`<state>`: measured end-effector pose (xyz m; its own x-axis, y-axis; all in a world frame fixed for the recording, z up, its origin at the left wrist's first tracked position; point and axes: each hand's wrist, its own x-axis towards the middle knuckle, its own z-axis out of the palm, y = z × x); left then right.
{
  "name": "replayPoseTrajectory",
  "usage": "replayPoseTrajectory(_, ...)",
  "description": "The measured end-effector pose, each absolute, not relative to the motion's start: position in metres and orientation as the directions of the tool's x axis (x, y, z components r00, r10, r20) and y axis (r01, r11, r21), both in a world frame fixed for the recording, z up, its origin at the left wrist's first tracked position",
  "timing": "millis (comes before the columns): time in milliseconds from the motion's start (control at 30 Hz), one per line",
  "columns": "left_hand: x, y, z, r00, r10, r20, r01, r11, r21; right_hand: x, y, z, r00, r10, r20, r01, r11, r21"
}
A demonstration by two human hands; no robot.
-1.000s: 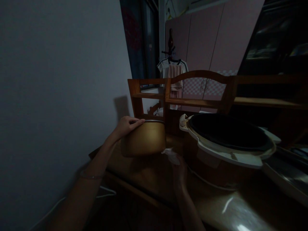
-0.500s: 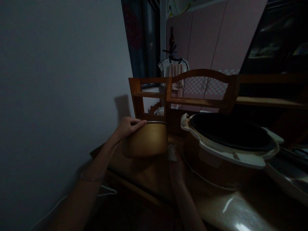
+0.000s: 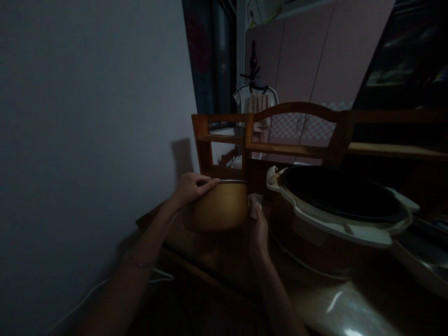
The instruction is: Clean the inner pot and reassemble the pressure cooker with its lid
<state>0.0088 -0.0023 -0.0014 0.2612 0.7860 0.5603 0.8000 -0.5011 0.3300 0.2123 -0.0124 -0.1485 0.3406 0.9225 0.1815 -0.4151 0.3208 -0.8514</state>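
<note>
A gold-coloured inner pot (image 3: 220, 207) with a thin silvery rim is tilted over the wooden desk. My left hand (image 3: 192, 190) grips it by the rim at its upper left, thumb side along the edge. At the pot's right side, my right hand (image 3: 259, 231) pinches a crumpled whitish tissue (image 3: 255, 204), close to the pot wall; whether the tissue touches it I cannot tell. Just right of that hand stands a large cooker body (image 3: 322, 242) with a pale rim and a dark, uncovered opening. The pot's inside is hidden from view.
The glossy desk (image 3: 311, 291) carries the cooker and, at far right, a pale-edged lid-like part (image 3: 420, 266). A wooden shelf frame (image 3: 294, 148) rises behind. A wall (image 3: 105, 116) borders the left side. A white cable (image 3: 84, 291) hangs below the desk's left edge.
My right hand with the tissue has moved up along the pot's right side. The left hand keeps its hold on the rim. The whole view has shifted slightly.
</note>
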Motion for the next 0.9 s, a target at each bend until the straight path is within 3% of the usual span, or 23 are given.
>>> replayPoseTrajectory(200, 0.01, -0.001, -0.003, 0.227, 0.786, 0.575, 0.812, -0.479, 0.335, 0.207, -0.02, -0.131, 0.273, 0.941, 0.201, -0.473, 0.313, -0.823)
replayPoseTrajectory(433, 0.007, 0.001, -0.002, 0.206, 0.789, 0.578, 0.813, -0.467, 0.347, 0.2, -0.056, -0.131, 0.355, 0.918, 0.179, -0.324, 0.3, -0.897)
replayPoseTrajectory(567, 0.006, 0.001, -0.002, 0.188, 0.791, 0.583, 0.805, -0.464, 0.369, 0.199, -0.052, -0.134, 0.388, 0.91, 0.147, -0.352, 0.293, -0.889)
replayPoseTrajectory(900, 0.005, -0.001, -0.004, 0.206, 0.781, 0.589, 0.814, -0.471, 0.339, 0.202, -0.012, -0.127, 0.235, 0.94, 0.248, -0.401, 0.326, -0.856)
